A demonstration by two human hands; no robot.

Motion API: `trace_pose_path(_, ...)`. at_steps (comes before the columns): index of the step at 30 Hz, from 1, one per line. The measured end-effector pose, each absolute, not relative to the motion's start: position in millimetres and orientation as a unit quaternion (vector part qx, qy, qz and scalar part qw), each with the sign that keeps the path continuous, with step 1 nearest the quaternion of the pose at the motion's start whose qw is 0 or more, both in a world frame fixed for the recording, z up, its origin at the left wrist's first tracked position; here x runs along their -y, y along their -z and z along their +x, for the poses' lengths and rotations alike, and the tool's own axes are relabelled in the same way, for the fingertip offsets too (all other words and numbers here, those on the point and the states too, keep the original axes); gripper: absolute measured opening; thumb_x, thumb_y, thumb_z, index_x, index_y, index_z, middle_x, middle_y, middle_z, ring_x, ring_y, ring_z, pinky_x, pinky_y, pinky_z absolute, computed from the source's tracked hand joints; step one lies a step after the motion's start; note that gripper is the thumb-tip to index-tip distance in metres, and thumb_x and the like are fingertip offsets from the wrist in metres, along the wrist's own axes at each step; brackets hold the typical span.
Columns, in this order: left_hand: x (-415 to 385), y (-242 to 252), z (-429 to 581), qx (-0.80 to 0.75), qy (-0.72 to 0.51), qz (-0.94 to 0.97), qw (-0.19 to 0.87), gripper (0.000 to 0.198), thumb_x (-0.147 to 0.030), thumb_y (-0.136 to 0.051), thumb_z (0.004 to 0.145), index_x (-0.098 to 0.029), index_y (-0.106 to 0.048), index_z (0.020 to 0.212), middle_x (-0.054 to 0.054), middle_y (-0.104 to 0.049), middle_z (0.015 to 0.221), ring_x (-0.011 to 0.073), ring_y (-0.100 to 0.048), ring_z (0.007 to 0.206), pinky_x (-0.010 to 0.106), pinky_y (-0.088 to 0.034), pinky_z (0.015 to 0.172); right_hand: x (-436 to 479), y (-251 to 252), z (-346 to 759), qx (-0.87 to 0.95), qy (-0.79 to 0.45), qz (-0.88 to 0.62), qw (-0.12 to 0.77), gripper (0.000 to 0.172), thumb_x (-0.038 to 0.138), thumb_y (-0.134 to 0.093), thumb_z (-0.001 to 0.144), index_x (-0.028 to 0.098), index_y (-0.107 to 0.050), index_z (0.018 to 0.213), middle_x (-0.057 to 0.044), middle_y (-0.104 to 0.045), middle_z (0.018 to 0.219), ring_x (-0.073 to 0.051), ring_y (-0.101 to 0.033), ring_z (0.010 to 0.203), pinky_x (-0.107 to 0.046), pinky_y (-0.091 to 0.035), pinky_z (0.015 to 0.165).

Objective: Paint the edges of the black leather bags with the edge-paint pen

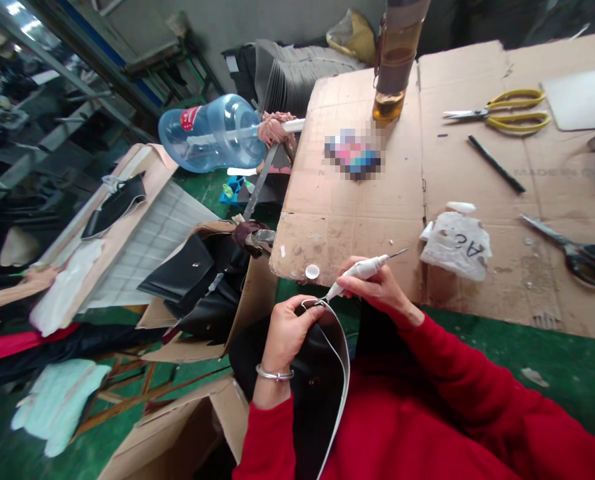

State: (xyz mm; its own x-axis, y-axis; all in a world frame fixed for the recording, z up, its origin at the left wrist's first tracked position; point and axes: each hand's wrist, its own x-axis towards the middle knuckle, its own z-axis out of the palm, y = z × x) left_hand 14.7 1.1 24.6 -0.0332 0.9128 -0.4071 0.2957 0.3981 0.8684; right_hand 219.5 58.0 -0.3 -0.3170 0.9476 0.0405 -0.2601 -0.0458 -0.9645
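My left hand point(290, 333), a bangle on its wrist, pinches the rim of a black leather-like bag point(302, 380) with a pale raw edge. The bag hangs below the table's near edge, against my lap. In my right hand point(377, 287) is a white glue bottle point(362, 268); its narrow tip meets the bag's rim beside my left fingertips. From the bottle's other end a thin metal point sticks out to the right; I cannot tell if it is a separate tool. A small round white cap point(312, 272) lies near the table corner.
On the cardboard-covered table point(357, 227) are a crumpled plastic bag point(460, 243), black scissors point(577, 253), yellow-handled snips point(507, 112), a black stick point(497, 165) and a drink bottle point(400, 60). A box of black bags point(192, 280) and a blue water jug point(217, 133) are at left.
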Motion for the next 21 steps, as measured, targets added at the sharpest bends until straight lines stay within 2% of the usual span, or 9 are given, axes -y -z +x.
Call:
trace_pose_path(14, 2.4, -26.6, 15.1, -0.645, -0.300, 0.465, 0.527, 0.020, -0.034, -0.078, 0.078, -0.017, -0.082, 0.089, 0.006, -0.080, 0.087, 0.0236, -0.070, 0.083, 0.030, -0.051, 0.079, -59.9, 1.0, 218.6, 0.573, -0.600, -0.346, 0.439, 0.028, 0.042, -0.077, 0.089, 0.016, -0.071, 0.080, -0.001, -0.066, 0.061, -0.012, -0.057, 0.052, -0.023, -0.040, 0.046)
trace_pose_path(21, 4.1, -28.1, 22.6, -0.635, -0.306, 0.473, 0.529, 0.013, -0.030, -0.074, 0.080, -0.019, -0.080, 0.076, 0.003, -0.076, 0.074, 0.0208, -0.067, 0.074, 0.028, -0.048, 0.072, -62.2, -2.4, 219.3, 0.590, -0.597, -0.344, 0.420, 0.039, 0.051, -0.073, 0.090, 0.016, -0.070, 0.075, -0.002, -0.065, 0.061, -0.012, -0.055, 0.053, -0.023, -0.040, 0.045)
